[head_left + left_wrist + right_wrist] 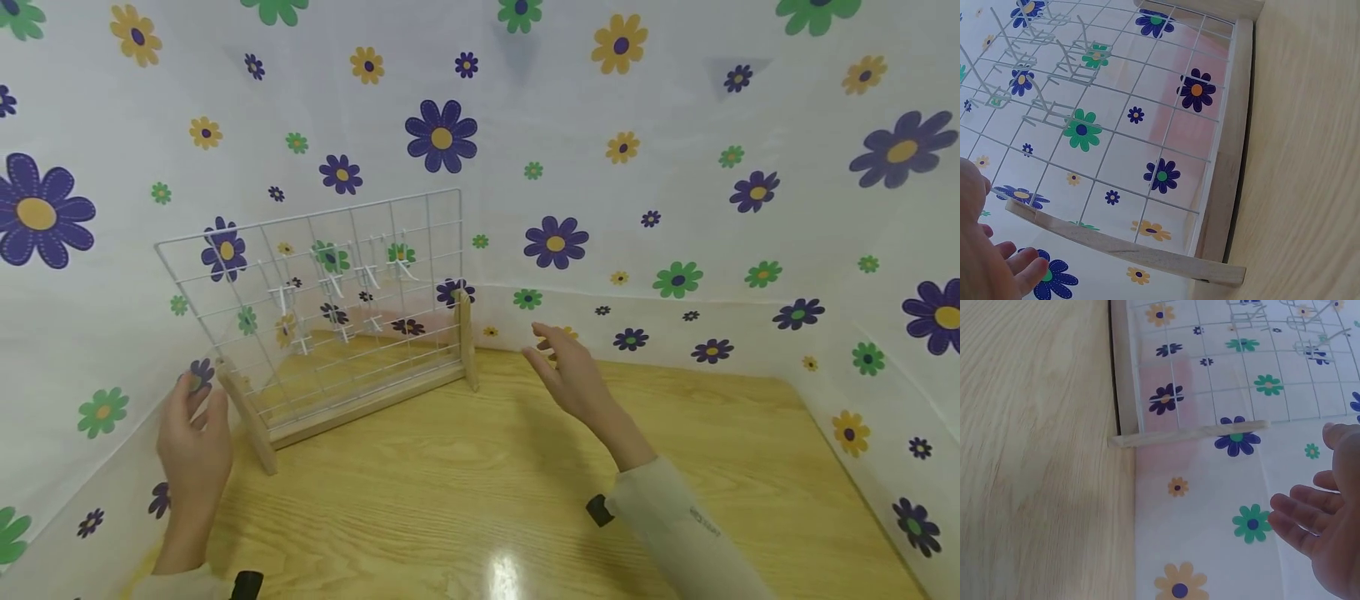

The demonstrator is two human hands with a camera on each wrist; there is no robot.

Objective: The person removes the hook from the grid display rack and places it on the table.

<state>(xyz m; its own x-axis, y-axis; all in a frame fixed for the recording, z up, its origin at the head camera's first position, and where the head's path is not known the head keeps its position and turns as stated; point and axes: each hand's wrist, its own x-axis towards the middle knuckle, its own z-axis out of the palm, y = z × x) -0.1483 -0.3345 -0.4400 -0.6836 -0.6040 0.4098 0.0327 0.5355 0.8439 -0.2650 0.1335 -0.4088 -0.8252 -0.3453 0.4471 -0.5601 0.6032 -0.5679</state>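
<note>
A: Noting what is not resolving. In the head view the small white hooks [341, 287] on the wire rack [322, 283] are blurring into the wires; their exact shape and count are not readable.

B: Agreed. The left wrist view is cutting off the left hand [985, 256] at the lower-left edge; only part of the palm and some fingertips are showing.

A: The right hand [1325, 534] is likewise running off the right and bottom edges of the right wrist view.

B: Both wrist views are also cropping the rack, so its full outline is showing only from the head. The dark items at the sleeve cuffs [600, 510] are too small to identify.
</note>
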